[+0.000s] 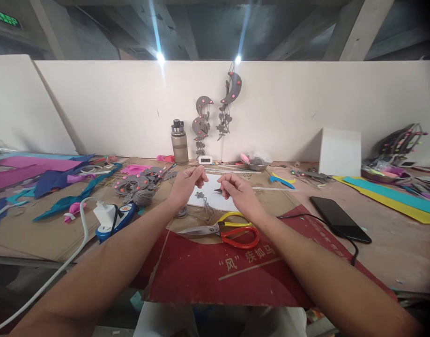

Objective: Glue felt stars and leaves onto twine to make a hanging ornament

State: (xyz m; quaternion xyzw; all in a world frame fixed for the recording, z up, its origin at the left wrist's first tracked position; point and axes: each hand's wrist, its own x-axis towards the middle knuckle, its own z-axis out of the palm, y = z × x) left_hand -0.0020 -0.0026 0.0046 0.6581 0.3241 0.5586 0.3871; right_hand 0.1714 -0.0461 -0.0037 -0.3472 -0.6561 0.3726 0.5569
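My left hand (187, 185) is raised over the left edge of a white sheet (220, 202), thumb and fingers pinched together. Whatever it may hold is too small to make out. Opposite it, my right hand (238, 191) is closed, with a small dark pointed piece (218, 190) sticking out from its fingertips. A gap separates the two hands. Between and below them, small grey cut-out shapes (200, 194) and a bunch of grey yarn (208, 208) lie on the sheet and its edge. Scissors (218, 229) with one yellow and one red handle rest nearer me, below the right wrist.
Red cardboard (215, 281) covers the front edge. A phone (337, 219) and black cord lie right; a blue power strip (118, 222) stands left. Behind are a bottle (180, 145), small clock (205, 160) and bowl (256, 164). Grey moon-shaped hangings (232, 89) hang on the white wall.
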